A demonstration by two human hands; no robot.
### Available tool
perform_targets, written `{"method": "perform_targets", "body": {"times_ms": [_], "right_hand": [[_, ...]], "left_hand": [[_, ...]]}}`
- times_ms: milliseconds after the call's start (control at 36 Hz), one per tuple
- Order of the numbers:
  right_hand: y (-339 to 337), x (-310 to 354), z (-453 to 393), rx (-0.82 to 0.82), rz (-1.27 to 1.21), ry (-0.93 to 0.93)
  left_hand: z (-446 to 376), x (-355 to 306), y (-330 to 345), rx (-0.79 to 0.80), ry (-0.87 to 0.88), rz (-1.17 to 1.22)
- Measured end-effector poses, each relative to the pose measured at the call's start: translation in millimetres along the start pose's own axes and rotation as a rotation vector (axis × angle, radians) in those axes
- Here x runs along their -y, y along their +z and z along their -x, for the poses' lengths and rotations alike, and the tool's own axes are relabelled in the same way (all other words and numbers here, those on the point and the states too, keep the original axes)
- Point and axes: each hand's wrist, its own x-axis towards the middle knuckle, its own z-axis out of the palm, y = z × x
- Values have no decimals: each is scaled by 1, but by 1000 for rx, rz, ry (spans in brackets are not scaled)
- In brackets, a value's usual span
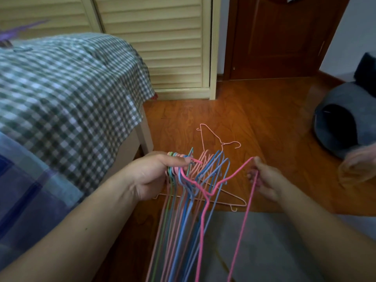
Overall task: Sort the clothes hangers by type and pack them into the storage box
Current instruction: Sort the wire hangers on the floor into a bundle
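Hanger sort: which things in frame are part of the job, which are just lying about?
Job: bunch of wire hangers held by left hand; bright pink hanger pinched by right hand; pale pink hangers on floor.
Lying about: checked bed cover; grey pet cave; louvred wardrobe; door.

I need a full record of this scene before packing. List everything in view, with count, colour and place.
Bundle of hangers: many, pink, blue and green, hooks gathered in the left hand.
Bright pink hanger: one, held by the right hand beside the bundle.
Loose hangers: at least two, pale pink, on the floor.
Bed: one, green checked cover, left.
Louvred doors: cream, behind the bed.
Door: one, brown.
Pet bed: one, dark grey, right.
Floor: wood, orange-brown.
Left hand: grip on the hooks.
Right hand: pinching the bright pink hanger.
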Motion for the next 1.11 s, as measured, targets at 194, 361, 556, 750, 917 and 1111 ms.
{"method": "perform_targets", "body": {"times_ms": [194,361,556,750,917,1111], "right_hand": [[39,-7,3,-197,779,-187],[82,7,36,0,913,-328],[118,48,56,95,1149,-159],[162,130,69,26,1483,-174],[170,201,86,-140,1618,-243],[132,162,41,-86,1755,-18]], "left_hand": [[-16,5,8,-75,-108,-10],[-32,-3,1,-167,-187,-2],[-58,-12,-6,-371,-143,94],[-93,-31,4,-527,-55,200],[-104,-54,-12,-542,-84,214],[-105,-71,-36,-606,-33,187]]}}
